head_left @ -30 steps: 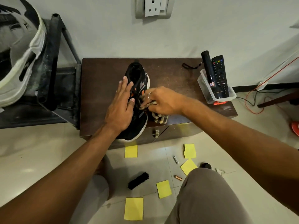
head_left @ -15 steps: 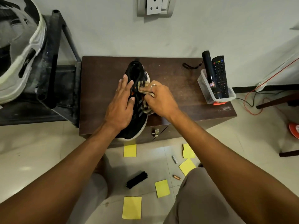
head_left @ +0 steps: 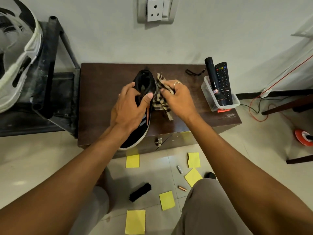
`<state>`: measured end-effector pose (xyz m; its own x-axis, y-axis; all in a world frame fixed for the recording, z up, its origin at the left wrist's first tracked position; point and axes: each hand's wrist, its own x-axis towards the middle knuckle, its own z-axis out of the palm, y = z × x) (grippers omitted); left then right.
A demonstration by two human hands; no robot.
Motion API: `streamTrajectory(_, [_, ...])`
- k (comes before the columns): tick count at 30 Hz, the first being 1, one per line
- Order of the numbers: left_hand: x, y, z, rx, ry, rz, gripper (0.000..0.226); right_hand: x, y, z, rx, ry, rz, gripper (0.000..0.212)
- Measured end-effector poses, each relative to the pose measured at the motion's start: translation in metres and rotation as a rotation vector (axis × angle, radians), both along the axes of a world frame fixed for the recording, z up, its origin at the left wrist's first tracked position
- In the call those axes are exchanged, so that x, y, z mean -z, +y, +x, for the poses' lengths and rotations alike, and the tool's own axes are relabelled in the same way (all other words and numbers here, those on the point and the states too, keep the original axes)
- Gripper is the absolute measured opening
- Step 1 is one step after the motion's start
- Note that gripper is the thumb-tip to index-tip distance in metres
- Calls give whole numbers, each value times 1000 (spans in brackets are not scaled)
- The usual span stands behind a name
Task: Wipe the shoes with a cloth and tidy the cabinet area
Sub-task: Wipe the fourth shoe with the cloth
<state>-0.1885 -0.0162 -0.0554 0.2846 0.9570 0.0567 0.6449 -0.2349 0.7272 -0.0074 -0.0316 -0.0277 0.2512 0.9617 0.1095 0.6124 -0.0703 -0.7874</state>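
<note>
Your left hand [head_left: 130,107] lay over the black sneaker [head_left: 142,109], which sat on the dark wooden cabinet [head_left: 101,99] with its heel toward twelve o'clock and its white-soled toe hanging past the front edge at six. That hand's fingers curled around the shoe's left side near the collar and the thumb pressed across the tongue, so it clamped the upper from both sides, with the wrist angled in from seven o'clock. Your right hand [head_left: 177,99] reached in from five o'clock, knuckles up, a ring on one finger, its fingers bunched tight on the striped cloth [head_left: 159,97]. The cloth was pressed against the sneaker's right side by the heel collar, one end poking up toward twelve and the rest trailing down onto the cabinet top toward five. At three o'clock from the shoe, a clear plastic bin [head_left: 218,100] on the cabinet's right end held a remote control [head_left: 223,82] and a black torch [head_left: 211,75], both upright, with a black wrist strap [head_left: 193,72] lying just beside it. On the floor tiles at six o'clock lay yellow sticky notes [head_left: 132,161], a black shoe brush [head_left: 140,192] and two small batteries [head_left: 179,169], scattered apart between your knees.
</note>
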Motion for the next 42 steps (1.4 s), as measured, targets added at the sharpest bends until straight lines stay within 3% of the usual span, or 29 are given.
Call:
streamTrajectory(3, [9, 4, 0, -45, -48, 92, 29, 8, 8, -12, 52, 36, 44, 31])
streamTrajectory(8, [18, 13, -9, -102, -208, 117, 24, 23, -4, -40, 36, -86, 120, 30])
streamTrajectory(15, [16, 17, -18, -113, -333, -57, 21, 42, -23, -14, -333, -448, 259, 36])
streamTrajectory(18, [17, 19, -20, -108, -378, -151, 18, 38, -6, 8, -316, -581, 352, 33])
streamTrajectory(22, [20, 22, -20, -131, -442, -197, 17, 44, -6, -19, -208, -489, 372, 28])
streamTrajectory(26, [22, 21, -19, -107, -414, -174, 16, 50, -31, -18, -500, -519, 409, 30])
streamTrajectory(30, [21, 21, -19, -85, -409, -188, 19, 41, -14, -2, -280, -533, 339, 29])
streamTrajectory(35, [22, 21, -19, -64, -380, -160, 18, 38, -38, -20, -616, -621, 355, 31])
streamTrajectory(38, [21, 21, -21, -54, -393, -182, 17, 33, -20, -4, -318, -584, 306, 30])
streamTrajectory(39, [22, 21, -21, -57, -400, -180, 17, 34, -21, -9, -323, -565, 303, 29])
streamTrajectory(42, [25, 22, -19, -48, -402, -150, 19, 39, -40, -26, -643, -652, 339, 31])
